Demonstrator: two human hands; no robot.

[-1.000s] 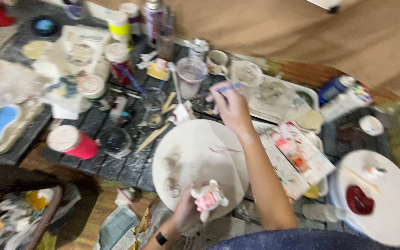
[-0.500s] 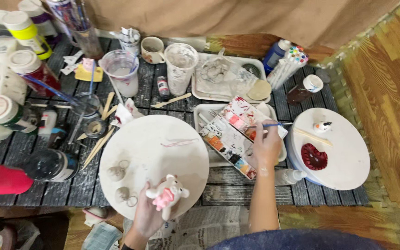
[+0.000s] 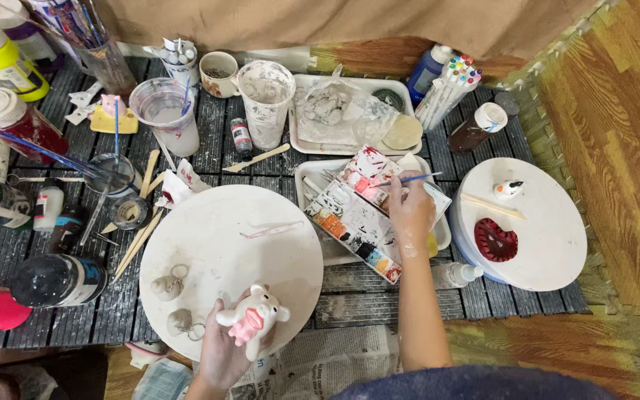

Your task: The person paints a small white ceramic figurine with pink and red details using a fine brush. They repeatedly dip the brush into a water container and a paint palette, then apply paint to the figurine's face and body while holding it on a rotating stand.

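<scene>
Dark slatted table crowded with paint bottles. Lower centre, left hand grips a small pig figurine, partly painted pink, body mostly bare white. Centre right, right hand pinches a thin brush over the paint palette.

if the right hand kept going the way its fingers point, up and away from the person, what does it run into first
Probably the paint palette, already under the right hand, where the thin brush it holds points. Beyond that comes the white tray with the crumpled plastic bag, though height above them is unclear.
</scene>
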